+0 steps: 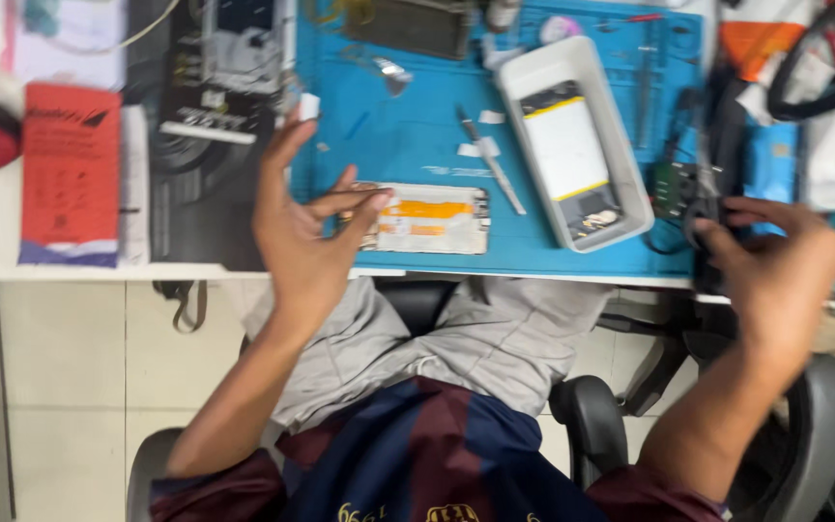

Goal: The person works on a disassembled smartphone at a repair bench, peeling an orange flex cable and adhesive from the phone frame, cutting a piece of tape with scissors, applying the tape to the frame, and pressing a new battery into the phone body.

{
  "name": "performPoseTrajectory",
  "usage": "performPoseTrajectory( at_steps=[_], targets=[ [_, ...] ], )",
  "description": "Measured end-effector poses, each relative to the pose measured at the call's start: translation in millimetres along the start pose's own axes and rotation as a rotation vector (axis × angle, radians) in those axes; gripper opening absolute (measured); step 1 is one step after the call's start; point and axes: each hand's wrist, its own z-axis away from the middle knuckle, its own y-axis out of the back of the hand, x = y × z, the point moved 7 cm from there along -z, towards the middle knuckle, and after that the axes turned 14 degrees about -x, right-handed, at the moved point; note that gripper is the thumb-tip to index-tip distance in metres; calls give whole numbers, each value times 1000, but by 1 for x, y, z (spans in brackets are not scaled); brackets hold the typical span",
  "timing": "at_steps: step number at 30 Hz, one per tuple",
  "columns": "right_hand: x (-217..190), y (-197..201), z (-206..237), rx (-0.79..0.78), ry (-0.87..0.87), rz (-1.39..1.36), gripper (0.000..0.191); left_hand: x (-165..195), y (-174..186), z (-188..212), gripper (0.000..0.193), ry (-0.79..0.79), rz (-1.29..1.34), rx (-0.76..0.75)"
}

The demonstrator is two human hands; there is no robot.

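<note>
My left hand (pixel 303 237) is raised over the left edge of the blue work mat (pixel 408 126) with its fingers spread and nothing in its palm. Its thumb points at the left end of an opened phone (pixel 434 218), which lies flat with an orange and white inside. A small white piece (pixel 309 105) sits just past its fingertip. My right hand (pixel 780 261) hovers at the mat's right edge, fingers curled toward a black cable and small circuit board (pixel 676 189). Blur hides whether it grips them.
A white tray (pixel 620 135) holds another opened phone with a white battery. A metal tool (pixel 491 160) lies on the mat beside it. A red booklet (pixel 70 174) and a dark box (pixel 215 126) lie at left. Cables pile at right. A chair and my lap are below the table edge.
</note>
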Motion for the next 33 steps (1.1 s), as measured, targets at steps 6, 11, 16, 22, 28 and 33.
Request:
performPoseTrajectory(
  at_steps=[6, 11, 16, 22, 28, 33],
  targets=[
    [-118, -53, 30, -26, 402, -166, 10, -20, 11, 8, 71, 12, 55, -18],
    [-173, -150, 20, -406, 404, -405, 20, -7, 4, 3, 72, -23, 128, -73],
    [-190, -178, 6, -526, 381, -585, 13, -7, 12, 0, 74, -6, 129, -96],
    [-199, -191, 0, -569, 386, -653, 9, -15, 19, -3, 71, -9, 117, -93],
    [-197, -205, -3, -553, 333, -613, 2, -19, 24, -12, 72, 35, 172, -67],
    [-208, -199, 3, -169, 419, -206, 4, -4, 51, -18, 63, -202, -260, 70]
  ],
)
